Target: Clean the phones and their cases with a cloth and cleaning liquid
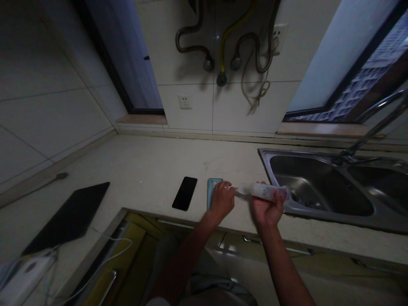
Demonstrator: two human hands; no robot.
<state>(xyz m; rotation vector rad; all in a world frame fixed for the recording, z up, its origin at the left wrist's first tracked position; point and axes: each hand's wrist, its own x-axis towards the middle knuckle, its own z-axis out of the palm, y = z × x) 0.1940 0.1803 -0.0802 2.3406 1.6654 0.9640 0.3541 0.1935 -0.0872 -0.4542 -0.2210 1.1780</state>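
My right hand (268,208) is palm up under a translucent white bottle (263,191) with pinkish-red marks near its right end. The fingers curl around it, and it lies on its side above the counter near the sink. My left hand (224,199) is closed, its fingertips pinching the end of a thin, pale translucent piece (242,189) that reaches to the bottle's left end. I cannot make out what that piece is or whether it is joined to the bottle. Partly under my left hand lies a teal phone case (211,187). Left of it, a black smartphone (185,193) rests flat.
A double steel sink (318,185) with a curved faucet (376,119) is set into the pale counter (153,163) at right. On the left lie a dark flat panel (68,216) and a white device with cables (27,276). Hoses (223,55) hang on the wall.
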